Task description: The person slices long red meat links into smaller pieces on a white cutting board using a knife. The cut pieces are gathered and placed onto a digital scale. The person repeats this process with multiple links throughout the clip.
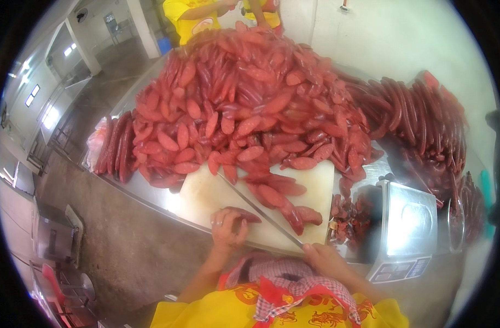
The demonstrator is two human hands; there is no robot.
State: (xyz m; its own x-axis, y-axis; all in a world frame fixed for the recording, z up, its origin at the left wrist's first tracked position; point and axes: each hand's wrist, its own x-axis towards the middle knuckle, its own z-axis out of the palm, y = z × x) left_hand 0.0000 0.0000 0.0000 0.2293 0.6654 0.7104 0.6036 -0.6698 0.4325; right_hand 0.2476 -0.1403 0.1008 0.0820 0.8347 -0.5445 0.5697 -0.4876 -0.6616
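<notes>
My left hand is closed around a short piece of dark red sausage near the front of a white cutting board. In my right hand, at the board's front right, is the handle of a long knife. Its thin blade slants across the board to the far left, its tip close to the cut slices. Several slant-cut sausage pieces lie on the board beyond the blade. Behind them rises a large heap of cut sausage, overlapping the board's far edge.
Whole sausages are piled at the right, with a few more at the left. A metal scale stands right of the board, beside dark red scraps. Beyond the heap stands a person in a yellow shirt.
</notes>
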